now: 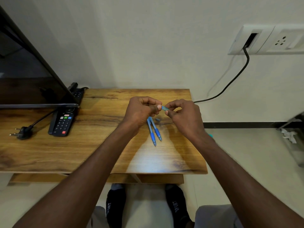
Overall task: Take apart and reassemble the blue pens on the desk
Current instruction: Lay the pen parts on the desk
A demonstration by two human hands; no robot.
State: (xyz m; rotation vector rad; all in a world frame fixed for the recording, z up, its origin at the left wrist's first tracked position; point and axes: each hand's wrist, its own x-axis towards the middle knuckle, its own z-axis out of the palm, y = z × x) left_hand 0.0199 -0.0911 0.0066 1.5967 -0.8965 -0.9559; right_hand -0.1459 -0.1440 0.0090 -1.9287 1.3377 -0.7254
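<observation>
Above the wooden desk [102, 145] both my hands meet around a small light-blue pen part [164, 108]. My left hand [141, 110] has its fingers curled and grips one end of it. My right hand [184, 112] pinches the other end between thumb and forefinger. Most of the part is hidden inside the fingers. Two whole blue pens [154, 131] lie side by side on the desk just below my hands, tips pointing toward me. A small grey pen piece [157, 119] and a thin refill [167, 123] lie beside them.
A black remote [63, 123] lies left of centre, with a black plug and cable [22, 132] further left. A dark screen [28, 76] stands at the far left. A wall socket [269, 39] with a black cable is at the upper right. The desk's right edge is close to my right wrist.
</observation>
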